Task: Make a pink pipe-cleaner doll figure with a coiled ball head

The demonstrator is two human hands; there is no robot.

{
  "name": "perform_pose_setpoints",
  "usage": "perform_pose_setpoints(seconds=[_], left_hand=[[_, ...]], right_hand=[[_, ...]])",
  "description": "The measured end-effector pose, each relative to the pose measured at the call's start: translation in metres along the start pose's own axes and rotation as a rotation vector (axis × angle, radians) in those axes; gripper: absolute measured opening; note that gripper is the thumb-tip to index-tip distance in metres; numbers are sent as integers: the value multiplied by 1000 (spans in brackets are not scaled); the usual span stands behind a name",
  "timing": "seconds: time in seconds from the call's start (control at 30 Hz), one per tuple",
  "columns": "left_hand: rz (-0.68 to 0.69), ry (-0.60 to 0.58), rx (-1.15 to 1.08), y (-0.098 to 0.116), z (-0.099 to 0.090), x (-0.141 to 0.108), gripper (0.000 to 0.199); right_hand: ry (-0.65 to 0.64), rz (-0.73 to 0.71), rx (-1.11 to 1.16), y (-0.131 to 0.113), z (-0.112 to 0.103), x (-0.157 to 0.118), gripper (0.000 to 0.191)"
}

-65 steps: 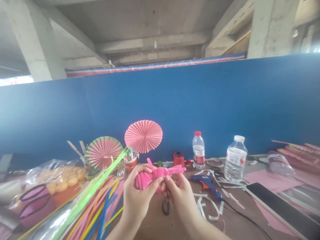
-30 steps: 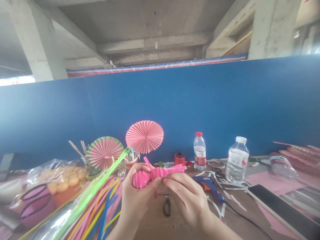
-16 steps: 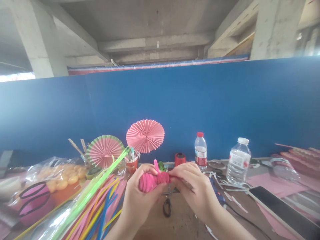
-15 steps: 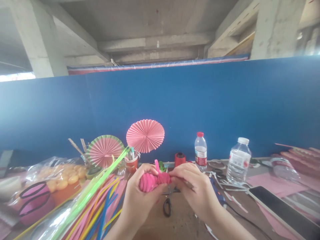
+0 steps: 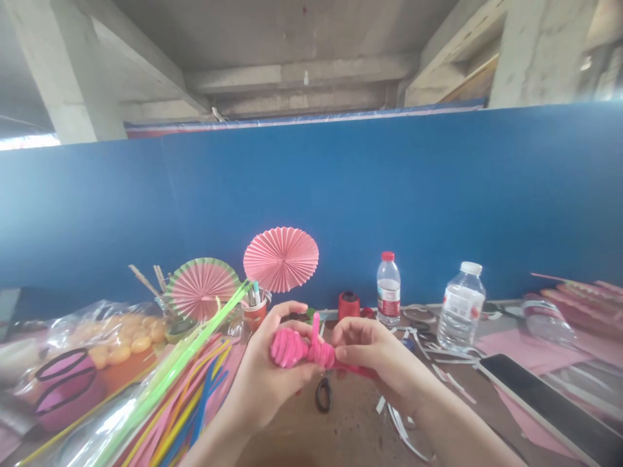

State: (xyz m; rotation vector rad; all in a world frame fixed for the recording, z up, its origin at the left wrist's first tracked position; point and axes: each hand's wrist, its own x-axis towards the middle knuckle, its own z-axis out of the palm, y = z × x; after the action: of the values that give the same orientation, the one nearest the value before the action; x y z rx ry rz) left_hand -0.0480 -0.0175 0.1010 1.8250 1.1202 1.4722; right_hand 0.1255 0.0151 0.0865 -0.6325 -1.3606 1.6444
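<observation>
A bright pink shape wound from pipe cleaner [image 5: 288, 348] hangs above the table, with a large coiled ball on the left, a smaller one on the right and a short stub sticking up. My left hand [image 5: 265, 363] is closed around the large ball, thumb below and fingers above and behind. At the smaller ball, my right hand [image 5: 372, 353] pinches with curled fingers, and a pink strand trails off under it to the right. Beneath them on the table lie scissors [image 5: 323, 394], their dark handle loop showing and the blades mostly hidden.
Left of my hands lie loose coloured pipe cleaners [image 5: 195, 405] and a green bundle [image 5: 165, 376] in plastic. Pleated paper fans [image 5: 282, 259] stand behind. Right are a red-capped bottle [image 5: 388, 292], a white-capped bottle [image 5: 461, 311], paper strips and a phone [image 5: 545, 402].
My right hand has turned and its fingers have curled, baring more of the smaller ball and the trailing strand. My left fingers have lifted slightly. The view has shifted a little.
</observation>
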Motion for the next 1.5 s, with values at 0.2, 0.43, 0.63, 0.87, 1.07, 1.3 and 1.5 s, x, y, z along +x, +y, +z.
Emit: perform_pose_setpoints(seconds=[0.2, 0.43, 0.63, 0.87, 1.07, 1.3, 1.5], left_hand=[[-157, -26, -214, 4, -2, 2, 69], [-263, -75, -221, 2, -5, 4, 57], [-243, -116, -129, 2, -7, 3, 51], [-272, -14, -177, 7, -2, 5, 44], [-228, -56, -292, 7, -9, 5, 29], [-213, 71, -44, 6, -1, 6, 25], [-198, 164, 96, 2, 2, 7, 21]], right_hand=[[-78, 78, 188, 11, 4, 1, 14], [25, 111, 296, 18, 11, 2, 15], [57, 69, 298, 19, 13, 3, 14], [28, 48, 313, 18, 13, 4, 16], [6, 38, 324, 15, 9, 3, 16], [37, 5, 278, 18, 15, 5, 22], [58, -45, 235, 19, 15, 7, 19]])
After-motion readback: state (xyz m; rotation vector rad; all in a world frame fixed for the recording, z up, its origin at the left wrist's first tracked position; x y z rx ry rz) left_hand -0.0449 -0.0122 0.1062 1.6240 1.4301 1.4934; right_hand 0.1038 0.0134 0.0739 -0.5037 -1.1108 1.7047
